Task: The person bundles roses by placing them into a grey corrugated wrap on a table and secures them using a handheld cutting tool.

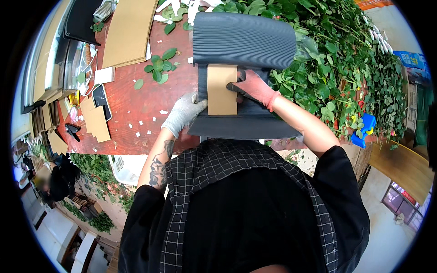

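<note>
A tan piece of cardboard (218, 90) lies upright on a black ribbed rubber mat (242, 41), whose far part bulges in a roll and whose near edge hangs toward me. My right hand (255, 88), in a pink glove with dark fingers, grips the cardboard's right edge, one dark fingertip on its face. At the lower left edge, my left hand (185, 110) in a pale grey glove pinches the cardboard with its fingertips; part of that grip is hidden. Beneath the mat is a worn red table (150, 100).
Leafy rose stems (318, 68) heap up along the right. Large cardboard sheets (127, 32), a phone (102, 101), small cardboard pieces (96, 120) and a black stapler-like tool (72, 132) lie left. A blue tool (363, 130) sits at right. Another person (63, 177) is behind at left.
</note>
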Demonstrator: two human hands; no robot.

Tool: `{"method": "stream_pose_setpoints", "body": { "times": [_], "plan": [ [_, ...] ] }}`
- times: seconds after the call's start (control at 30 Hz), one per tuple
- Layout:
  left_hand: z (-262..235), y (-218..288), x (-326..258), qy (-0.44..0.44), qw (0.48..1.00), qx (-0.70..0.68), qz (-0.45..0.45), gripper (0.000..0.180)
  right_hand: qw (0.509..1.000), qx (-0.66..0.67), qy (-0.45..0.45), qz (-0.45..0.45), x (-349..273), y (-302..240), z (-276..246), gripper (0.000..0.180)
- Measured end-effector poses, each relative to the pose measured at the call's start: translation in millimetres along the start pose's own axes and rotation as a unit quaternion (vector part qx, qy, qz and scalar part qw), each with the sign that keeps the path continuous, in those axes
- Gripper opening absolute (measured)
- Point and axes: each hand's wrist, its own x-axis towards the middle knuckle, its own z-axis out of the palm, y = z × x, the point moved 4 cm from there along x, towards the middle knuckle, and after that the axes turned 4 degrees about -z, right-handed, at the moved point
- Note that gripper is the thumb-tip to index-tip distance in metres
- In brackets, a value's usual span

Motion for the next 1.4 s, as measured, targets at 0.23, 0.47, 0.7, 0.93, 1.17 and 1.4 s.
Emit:
{"method": "stream_pose_setpoints", "body": {
  "times": [0.23,0.47,0.7,0.93,1.17,1.4],
  "plan": [
    [10,-28,12,0.017,0.998,-0.06,0.015,0.04,0.994,-0.02,-0.046,0.1,-12,-24,1,0.026],
    [10,-26,8,0.005,0.998,-0.063,-0.013,0.029,0.853,-0.476,-0.133,-0.165,-29,-80,8,0.036],
    [12,-39,17,0.0,0.996,-0.09,-0.029,0.037,0.791,-0.52,-0.173,-0.27,-28,-40,28,0.065],
    [13,-31,11,0.028,0.995,-0.09,0.025,0.027,0.807,-0.517,-0.17,-0.229,-25,-25,26,0.068],
    [12,-27,-5,0.023,0.999,-0.029,-0.014,0.038,0.805,-0.521,-0.173,-0.223,-33,-25,34,0.07],
    [14,-35,14,-0.015,1.0,-0.011,-0.024,0.04,0.795,-0.546,-0.161,-0.209,-25,-29,30,0.071]
  ]
}}
